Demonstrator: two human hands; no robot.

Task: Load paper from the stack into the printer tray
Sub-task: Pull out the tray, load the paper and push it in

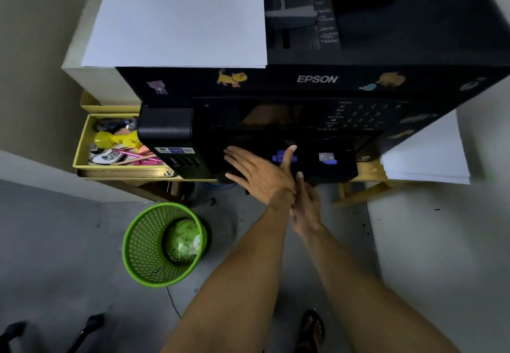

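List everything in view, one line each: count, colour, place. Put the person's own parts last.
printer: one, black, on the wooden table
paper on printer: one stack, white, top left of the printer
paper stack: one, white, right of the printer
printer tray: one, black, pulled out at the front
box of odds and ends: one, yellow, left of the printer
waste basket: one, green, on the floor
sandal: one, dark, bottom edge
left hand: flat on the tray
right hand: open, beside the left

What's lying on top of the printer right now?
A stack of white paper lies on the left part of the printer top, overhanging its left edge. Whatever is beneath the sheets is covered. The right part shows the bare feeder guides.
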